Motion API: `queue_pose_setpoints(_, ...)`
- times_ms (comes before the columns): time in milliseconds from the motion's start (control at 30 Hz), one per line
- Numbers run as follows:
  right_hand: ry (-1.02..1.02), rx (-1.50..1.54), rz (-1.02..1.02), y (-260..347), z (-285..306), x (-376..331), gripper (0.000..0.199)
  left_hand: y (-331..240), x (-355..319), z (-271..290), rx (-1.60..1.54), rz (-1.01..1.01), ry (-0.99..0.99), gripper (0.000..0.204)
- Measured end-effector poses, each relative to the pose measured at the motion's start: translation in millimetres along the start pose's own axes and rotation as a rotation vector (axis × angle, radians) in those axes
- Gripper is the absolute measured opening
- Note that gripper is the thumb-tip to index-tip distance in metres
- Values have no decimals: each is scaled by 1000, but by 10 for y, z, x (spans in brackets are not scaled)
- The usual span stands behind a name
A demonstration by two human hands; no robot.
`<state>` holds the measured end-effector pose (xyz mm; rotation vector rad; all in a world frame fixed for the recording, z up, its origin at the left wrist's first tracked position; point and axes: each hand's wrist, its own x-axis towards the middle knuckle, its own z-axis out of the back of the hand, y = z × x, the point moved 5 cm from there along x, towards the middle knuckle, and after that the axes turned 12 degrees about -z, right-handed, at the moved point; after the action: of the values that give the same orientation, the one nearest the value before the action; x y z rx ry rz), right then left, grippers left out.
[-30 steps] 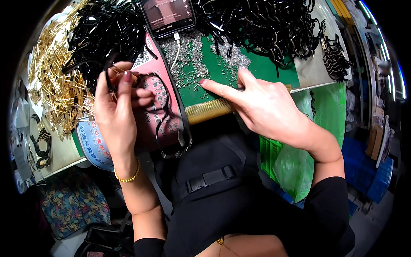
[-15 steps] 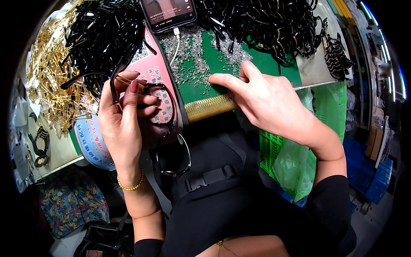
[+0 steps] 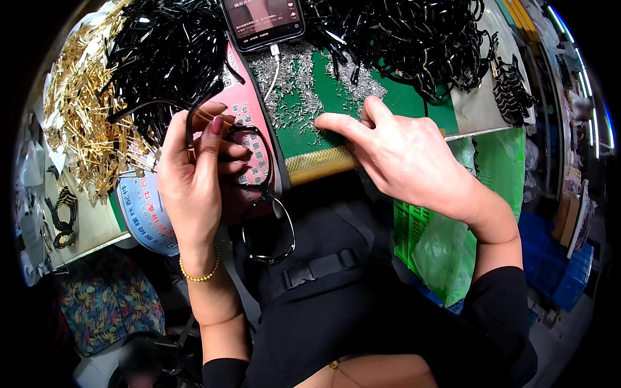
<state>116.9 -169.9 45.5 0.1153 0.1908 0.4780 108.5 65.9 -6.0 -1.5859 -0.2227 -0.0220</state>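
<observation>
Eyeglasses (image 3: 262,213) with a black frame hang in our left hand (image 3: 194,174), near the left middle of the scene, over the near edge of the table (image 3: 466,110); one dark lens (image 3: 268,236) dangles below the table edge above our black apron (image 3: 323,304), and a thin black temple arm (image 3: 155,107) sticks out to the left past the fingers; our left hand is closed around the frame, thumb pressed against the curled fingers, with a gold bead bracelet (image 3: 197,275) on the wrist; our right hand (image 3: 407,155) is to the right, palm down, index finger stretched out and touching the green mat (image 3: 336,97) at the edge of a scatter of tiny silver screws (image 3: 294,90); the other fingers are loosely bent and we cannot tell whether they grip anything; a pink printed card (image 3: 246,110) lies just behind the eyeglasses, and a pale blue round fan (image 3: 142,213) sits left of it at the near table edge; a heap of black temple arms (image 3: 162,52) fills the far left, with gold metal pieces (image 3: 77,123) beside it further left; a phone (image 3: 262,19) with a lit screen lies at the far middle, a white cable (image 3: 277,64) plugged into it; more black frames (image 3: 414,39) pile up at the far right; a green plastic bag (image 3: 453,239) hangs below the table on the right.
</observation>
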Motion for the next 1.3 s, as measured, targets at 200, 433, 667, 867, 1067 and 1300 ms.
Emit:
queue_pose_setpoints(200,-19,7,3,7,-6,6,56,-36,9,-20,61,-4,22,19)
queue_pose_setpoints(433,-4,-38,37,66,20,7,67,-22,13,-11,113,26,94,17)
queue_pose_setpoints(667,108,112,216,332,-4,91,63,-55,-100,-62,56,103,72,18)
queue_pose_setpoints(867,144,93,239,347,-21,183,58,-68,-91,-84,141,66,119,14)
queue_pose_setpoints(1067,167,99,236,351,-15,195,57,-67,-80,-99,374,-140,169,12)
queue_pose_setpoints(1300,158,102,226,348,-36,207,54,-136,-105,-151,555,-273,197,22)
